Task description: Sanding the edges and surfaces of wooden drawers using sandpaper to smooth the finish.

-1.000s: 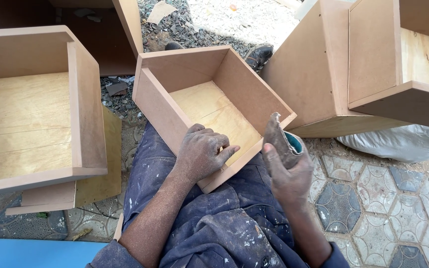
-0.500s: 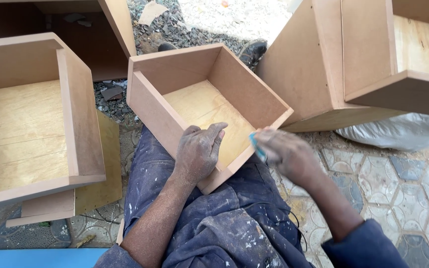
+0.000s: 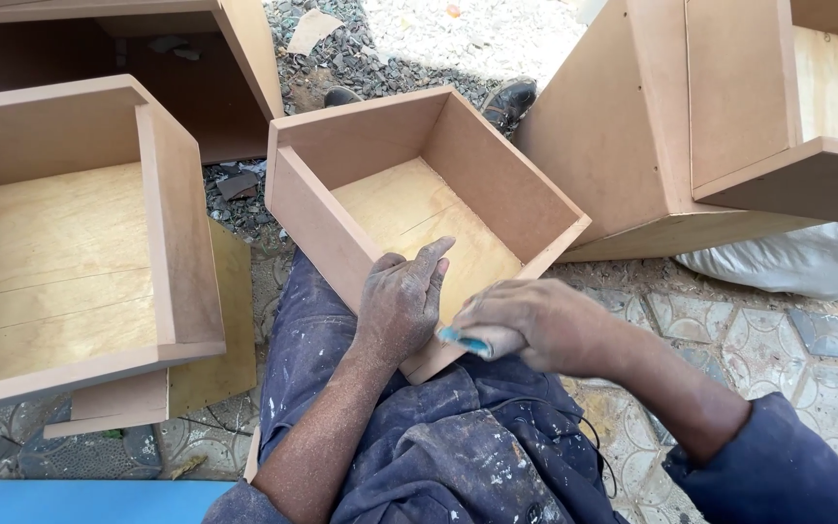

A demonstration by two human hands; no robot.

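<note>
Several fibreboard boxes (image 3: 80, 233), patterned paving (image 3: 778, 340); gravel (image 3: 458, 39) beyond

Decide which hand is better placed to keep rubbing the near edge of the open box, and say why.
The right hand: it holds the sanding pad against the near edge of the box. The left hand lies flat over that edge, steadying the box.

Drawer box (image 3: 497, 184): matt fibreboard walls, plywood bottom.
</note>
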